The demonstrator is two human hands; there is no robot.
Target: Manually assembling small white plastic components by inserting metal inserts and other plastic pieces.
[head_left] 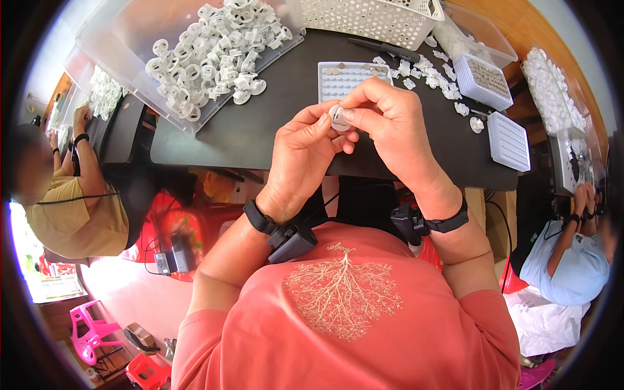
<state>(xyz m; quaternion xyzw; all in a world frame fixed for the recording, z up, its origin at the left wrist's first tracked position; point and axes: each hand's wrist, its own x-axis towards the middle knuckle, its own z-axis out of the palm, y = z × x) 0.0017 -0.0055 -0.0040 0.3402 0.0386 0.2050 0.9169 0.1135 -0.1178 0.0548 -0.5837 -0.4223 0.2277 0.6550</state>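
Observation:
Both my hands meet over the near edge of a black table (260, 123). My left hand (302, 153) and my right hand (390, 127) pinch one small white round plastic part (338, 117) between their fingertips. Just beyond them lies a white gridded tray (344, 78) with a few small brownish pieces in its top row. A clear bin (130, 39) heaped with white plastic rings (214, 52) sits at the far left of the table. Black bands with small devices wrap both my wrists.
A white mesh basket (370, 18) stands at the back. Loose white parts (429, 75) and two more gridded trays (484, 81) (508, 140) lie to the right. One person sits at my left (71, 201), another at my right (572, 260). Pink stools (91, 331) stand on the floor.

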